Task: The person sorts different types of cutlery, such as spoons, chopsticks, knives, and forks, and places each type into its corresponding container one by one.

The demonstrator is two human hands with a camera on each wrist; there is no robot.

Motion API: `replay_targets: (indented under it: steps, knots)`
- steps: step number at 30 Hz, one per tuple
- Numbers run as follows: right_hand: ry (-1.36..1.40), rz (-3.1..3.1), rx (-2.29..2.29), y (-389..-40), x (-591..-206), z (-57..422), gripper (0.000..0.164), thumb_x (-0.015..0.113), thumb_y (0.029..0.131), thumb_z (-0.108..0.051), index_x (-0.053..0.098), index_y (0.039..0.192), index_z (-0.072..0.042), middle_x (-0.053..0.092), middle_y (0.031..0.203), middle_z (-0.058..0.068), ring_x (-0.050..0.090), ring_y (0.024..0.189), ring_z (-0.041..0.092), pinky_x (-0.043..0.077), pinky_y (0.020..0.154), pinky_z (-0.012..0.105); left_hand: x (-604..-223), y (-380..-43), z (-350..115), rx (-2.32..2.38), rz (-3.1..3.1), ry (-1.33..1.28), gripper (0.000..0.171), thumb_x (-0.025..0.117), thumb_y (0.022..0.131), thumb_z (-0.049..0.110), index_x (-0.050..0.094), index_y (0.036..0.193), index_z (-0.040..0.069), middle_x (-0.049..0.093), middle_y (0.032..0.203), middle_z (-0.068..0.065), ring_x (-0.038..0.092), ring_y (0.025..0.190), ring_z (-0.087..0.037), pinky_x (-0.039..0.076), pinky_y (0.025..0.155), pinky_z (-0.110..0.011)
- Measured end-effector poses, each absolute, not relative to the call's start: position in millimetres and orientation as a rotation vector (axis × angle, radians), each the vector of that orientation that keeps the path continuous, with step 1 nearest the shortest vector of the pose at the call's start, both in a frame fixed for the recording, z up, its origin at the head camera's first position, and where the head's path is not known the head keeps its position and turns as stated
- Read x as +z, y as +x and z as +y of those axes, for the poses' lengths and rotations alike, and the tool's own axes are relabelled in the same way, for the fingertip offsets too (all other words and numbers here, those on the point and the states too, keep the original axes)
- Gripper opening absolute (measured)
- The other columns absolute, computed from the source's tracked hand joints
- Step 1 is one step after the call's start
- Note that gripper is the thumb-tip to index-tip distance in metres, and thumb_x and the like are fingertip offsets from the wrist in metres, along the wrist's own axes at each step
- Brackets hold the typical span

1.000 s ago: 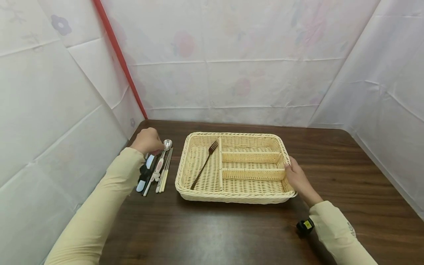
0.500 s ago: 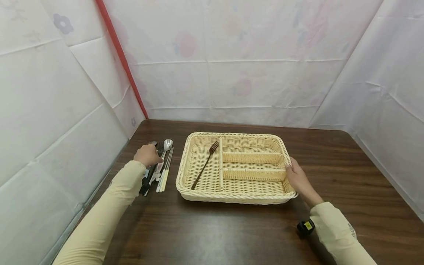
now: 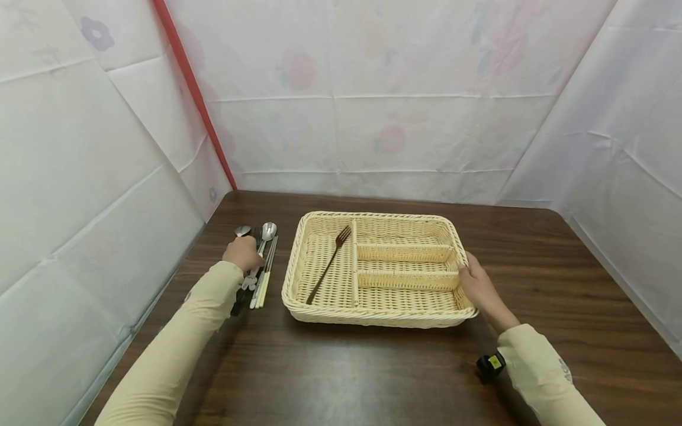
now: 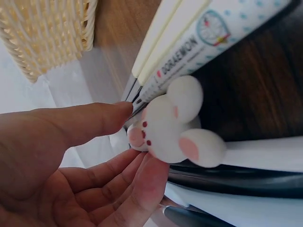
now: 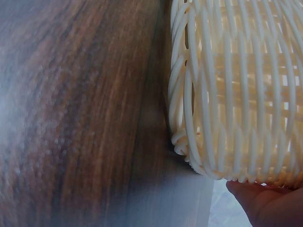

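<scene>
My left hand (image 3: 243, 254) is over a row of cutlery at the table's left. In the left wrist view, its thumb (image 4: 118, 116) and forefinger lie on either side of a white animal-head figure (image 4: 163, 125) on a white handle. I cannot tell whether they pinch it. Beside it lie yellow-handled chopsticks (image 3: 266, 278) and a Doraemon-patterned handle (image 4: 213, 40). Beyond the hand show a spoon (image 3: 269, 231), a fork (image 3: 257, 234) and another spoon head (image 3: 242, 231). My right hand (image 3: 476, 287) grips the right rim of a woven basket (image 3: 373, 319).
Dividers split the basket into a wide left compartment and three narrower right ones. A brown fork (image 3: 330, 263) lies slanted in the left compartment. Wood-grain table (image 3: 341, 378) surrounds the basket. White sheets (image 3: 341, 136) hang behind and at both sides.
My left hand has come nearer and down from the far end of the cutlery onto its middle, uncovering the far spoon head and fork tines. My right hand stays on the basket.
</scene>
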State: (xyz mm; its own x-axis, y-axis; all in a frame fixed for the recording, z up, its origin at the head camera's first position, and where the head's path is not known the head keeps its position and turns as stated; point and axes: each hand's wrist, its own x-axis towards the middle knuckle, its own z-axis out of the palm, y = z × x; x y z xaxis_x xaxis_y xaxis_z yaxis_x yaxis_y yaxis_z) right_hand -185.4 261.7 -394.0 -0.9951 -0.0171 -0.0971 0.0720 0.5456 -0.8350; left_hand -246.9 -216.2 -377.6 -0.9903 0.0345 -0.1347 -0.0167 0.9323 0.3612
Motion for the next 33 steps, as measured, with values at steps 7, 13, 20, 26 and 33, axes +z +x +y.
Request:
replay_targets:
  steps: [7,13,20,26,33]
  knots:
    - [0.047,2.693,-1.446,-185.8,-394.4,261.8,0.053,0.019,0.104,-0.019,0.005,0.150,0.002,0.016,0.151,0.029,0.013,0.139,0.042,0.014,0.108,0.057,-381.3,-248.1,-217.4,0.547,2.964,0.026,0.021,0.064,0.077,0.005,0.053,0.058,0.005,0.054,0.054,-0.007,0.051,0.050,-0.023,0.043,0.051,-0.036]
    - [0.063,2.679,-1.449,-186.0,-393.6,261.5,0.053,0.019,0.104,-0.019,0.003,0.150,0.001,0.014,0.152,0.029,0.013,0.139,0.041,0.013,0.109,0.057,-384.8,-250.8,-218.2,0.531,2.973,0.035,0.023,0.063,0.077,0.005,0.050,0.058,0.005,0.052,0.053,-0.006,0.049,0.048,-0.022,0.040,0.048,-0.035]
    - [0.065,2.683,-1.444,-185.2,-393.1,260.7,0.054,0.020,0.104,-0.020,0.003,0.150,0.001,0.014,0.152,0.029,0.012,0.140,0.042,0.013,0.109,0.057,-383.7,-251.8,-214.5,0.512,3.002,0.006,0.022,0.066,0.075,0.007,0.050,0.060,0.006,0.053,0.059,-0.008,0.051,0.054,-0.026,0.042,0.050,-0.038]
    - [0.038,2.691,-1.456,-184.7,-393.4,260.4,0.054,0.020,0.104,-0.020,0.004,0.150,0.002,0.016,0.151,0.030,0.013,0.139,0.042,0.014,0.109,0.057,-384.4,-251.2,-211.8,0.523,3.019,-0.006,0.024,0.071,0.073,0.011,0.051,0.061,0.005,0.053,0.058,-0.007,0.052,0.054,-0.025,0.044,0.049,-0.038]
    - [0.025,2.684,-1.473,-183.5,-391.3,260.1,0.053,0.020,0.104,-0.018,0.004,0.150,0.002,0.017,0.151,0.030,0.014,0.139,0.041,0.014,0.109,0.056,-384.5,-250.4,-211.8,0.551,3.034,0.026,0.025,0.072,0.073,0.013,0.051,0.061,0.006,0.051,0.055,-0.006,0.049,0.050,-0.022,0.041,0.046,-0.036]
